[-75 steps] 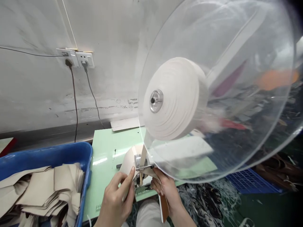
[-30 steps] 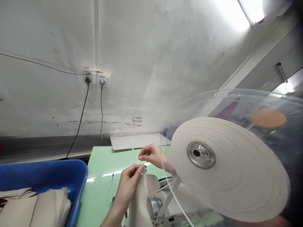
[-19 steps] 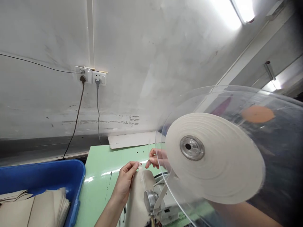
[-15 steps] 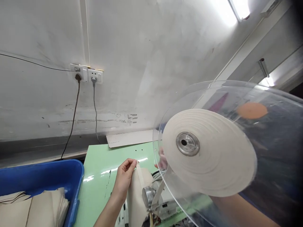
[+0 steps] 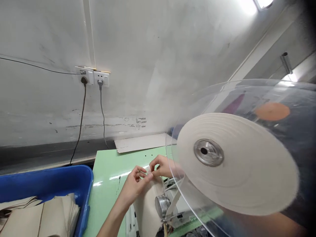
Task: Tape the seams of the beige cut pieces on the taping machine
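My left hand and my right hand meet above a beige leather piece draped over a small machine. Both pinch a thin, pale tape end between thumb and fingers at the top of that piece. My right wrist is partly behind a large clear disc. The disc carries a wide white tape roll on a metal hub. A strip of tape runs from the roll down to a metal roller.
A blue bin with several stacked beige pieces stands at the left. The green table reaches back to a grey wall with two sockets and hanging cables. A flat cardboard sheet lies at the table's far edge.
My right hand went behind the clear disc, then came back to meet my left at the top of the beige piece. Both now pinch the tape end.
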### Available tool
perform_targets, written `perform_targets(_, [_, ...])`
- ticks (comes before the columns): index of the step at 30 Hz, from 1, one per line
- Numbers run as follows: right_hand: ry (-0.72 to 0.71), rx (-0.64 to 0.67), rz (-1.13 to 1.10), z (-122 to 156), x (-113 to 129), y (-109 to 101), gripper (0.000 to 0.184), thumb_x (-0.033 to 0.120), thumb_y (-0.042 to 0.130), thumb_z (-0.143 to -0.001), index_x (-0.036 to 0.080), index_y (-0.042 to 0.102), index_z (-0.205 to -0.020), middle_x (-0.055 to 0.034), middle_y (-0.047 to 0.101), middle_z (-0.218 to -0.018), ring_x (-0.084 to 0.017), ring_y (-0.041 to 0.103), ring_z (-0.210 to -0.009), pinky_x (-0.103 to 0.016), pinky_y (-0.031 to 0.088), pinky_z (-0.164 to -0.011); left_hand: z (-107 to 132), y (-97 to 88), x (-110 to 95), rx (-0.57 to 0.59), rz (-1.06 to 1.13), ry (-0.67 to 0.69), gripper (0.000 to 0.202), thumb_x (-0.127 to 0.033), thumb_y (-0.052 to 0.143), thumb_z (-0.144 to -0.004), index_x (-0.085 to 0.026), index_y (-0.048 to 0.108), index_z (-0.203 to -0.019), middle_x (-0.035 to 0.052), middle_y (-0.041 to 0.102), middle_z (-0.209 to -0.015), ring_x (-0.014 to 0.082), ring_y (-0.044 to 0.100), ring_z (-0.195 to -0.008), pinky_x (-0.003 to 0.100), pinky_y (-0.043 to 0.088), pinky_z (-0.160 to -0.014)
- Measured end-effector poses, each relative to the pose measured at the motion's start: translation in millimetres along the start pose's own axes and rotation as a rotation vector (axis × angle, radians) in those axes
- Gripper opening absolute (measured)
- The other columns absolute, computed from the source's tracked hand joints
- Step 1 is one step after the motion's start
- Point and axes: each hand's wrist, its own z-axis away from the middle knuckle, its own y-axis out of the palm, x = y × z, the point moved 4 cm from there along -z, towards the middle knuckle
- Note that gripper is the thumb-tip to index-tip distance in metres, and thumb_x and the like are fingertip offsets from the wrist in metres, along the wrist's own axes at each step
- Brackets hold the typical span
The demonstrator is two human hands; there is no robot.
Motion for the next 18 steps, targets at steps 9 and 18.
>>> perform_targets(9, [0.044,0.233,0.218,6,19,5,0.014,0.027,0.067,-0.072,0.015,0.069,-0.067,0.0033,0.054,-0.059,-0.006,0.031,-0.051,-0.021,0.024,-0.05,-3,5.9,2,0.067,0.0,-0.007,0.036,-0.05,0.076,-0.068,-0.015,0.074,-0.066,-0.001,0.055,-0.057,0.0123,0.042,-0.057,0.025,0.03,-0.056])
perform_targets(18, [0.019,-0.073,0.288,2,-2,5,0.01,0.015,0.058,-0.07,0.016,0.058,-0.06,0.001,0.056,-0.059,-0.011,0.043,-0.058,-0.024,0.027,-0.057,7,8.6,-5,-0.047,-0.115,0.1,0.025,-0.04,0.07,-0.078,-0.017,0.079,-0.074,0.0062,0.074,-0.075,0.0213,0.061,-0.073,0.028,0.043,-0.067])
